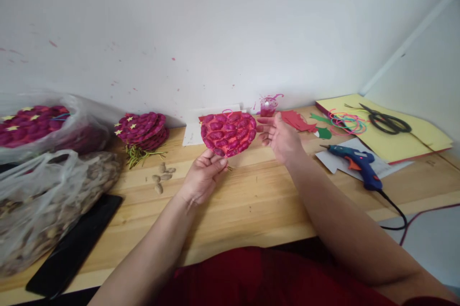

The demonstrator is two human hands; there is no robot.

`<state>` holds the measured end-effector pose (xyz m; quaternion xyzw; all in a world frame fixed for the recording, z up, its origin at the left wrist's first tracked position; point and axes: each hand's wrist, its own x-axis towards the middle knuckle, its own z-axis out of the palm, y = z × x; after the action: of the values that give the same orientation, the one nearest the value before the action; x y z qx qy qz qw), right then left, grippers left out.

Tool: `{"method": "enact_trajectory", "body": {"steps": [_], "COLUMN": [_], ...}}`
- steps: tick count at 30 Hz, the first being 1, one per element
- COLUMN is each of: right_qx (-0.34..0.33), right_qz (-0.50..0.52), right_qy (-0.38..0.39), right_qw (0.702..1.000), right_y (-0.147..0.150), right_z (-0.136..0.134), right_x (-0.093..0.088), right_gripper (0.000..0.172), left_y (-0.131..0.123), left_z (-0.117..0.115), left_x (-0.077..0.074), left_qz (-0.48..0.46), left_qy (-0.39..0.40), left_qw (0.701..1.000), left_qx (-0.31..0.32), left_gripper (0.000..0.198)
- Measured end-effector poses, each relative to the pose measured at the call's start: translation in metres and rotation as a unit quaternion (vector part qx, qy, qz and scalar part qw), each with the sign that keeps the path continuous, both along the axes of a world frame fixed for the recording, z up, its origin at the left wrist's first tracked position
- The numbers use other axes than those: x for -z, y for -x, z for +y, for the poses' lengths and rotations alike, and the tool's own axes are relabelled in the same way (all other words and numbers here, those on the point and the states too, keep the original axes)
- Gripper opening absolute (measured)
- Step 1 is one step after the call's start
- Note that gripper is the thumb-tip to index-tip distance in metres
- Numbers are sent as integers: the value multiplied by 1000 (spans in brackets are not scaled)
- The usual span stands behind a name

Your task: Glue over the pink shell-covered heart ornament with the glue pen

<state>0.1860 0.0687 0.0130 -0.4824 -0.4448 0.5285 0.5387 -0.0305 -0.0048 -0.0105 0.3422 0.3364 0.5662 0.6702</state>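
My left hand [206, 174] pinches the lower edge of a craft piece covered with magenta-painted peanuts [230, 134], holding it up above the wooden table. A small pink string loop [227, 113] shows at its top. Just right of the piece, my right hand [280, 138] has its fingers spread and holds nothing. Several plain peanuts [162, 177] lie on the table to the left. Beyond them sits a stack of similar magenta peanut pieces [147, 130], with yellow stars on top and greenish stems [142, 153] at its front.
Plastic bags of peanuts [53, 210] and a black phone-like slab [75, 243] lie left. A paint cup [269, 106] and red paper cutouts [296, 120] stand behind. At right are a blue glue gun [355, 162], coloured strings [347, 121], and scissors [390, 123] on yellow sheets [406, 145].
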Motion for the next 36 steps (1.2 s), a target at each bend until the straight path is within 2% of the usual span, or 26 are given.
{"method": "enact_trajectory", "body": {"steps": [3,7,11,19,24,29,33,36], "right_qx": [-18,-33,-47,-62,-59,-30,-14,32], "right_qz": [-10,31,18,27,6,-25,-59,-106], "right_qy": [16,17,2,-17,-34,-49,-99,-141], "right_qw": [1000,999,999,998,998,998,993,984], "right_y": [3,8,12,15,17,19,19,17], "right_z": [-2,-7,-11,-15,-17,-20,-25,-24], "right_x": [0,-2,-2,-1,-3,-6,-8,-6], "right_gripper": [72,64,67,51,45,48,51,26], "left_y": [1,5,8,8,10,11,12,12], "left_z": [1,1,1,-2,-1,0,2,4], "left_x": [0,-3,-7,-13,-13,-13,-10,-6], "left_qz": [6,24,31,-19,-31,-41,-48,-46], "left_qy": [-21,-39,-36,-41,-40,-35,-34,-33], "left_qw": [999,998,997,998,997,997,997,996], "left_qx": [-29,-50,-66,-53,-52,-56,-59,-64], "left_gripper": [28,28,27,30,29,30,30,30]}}
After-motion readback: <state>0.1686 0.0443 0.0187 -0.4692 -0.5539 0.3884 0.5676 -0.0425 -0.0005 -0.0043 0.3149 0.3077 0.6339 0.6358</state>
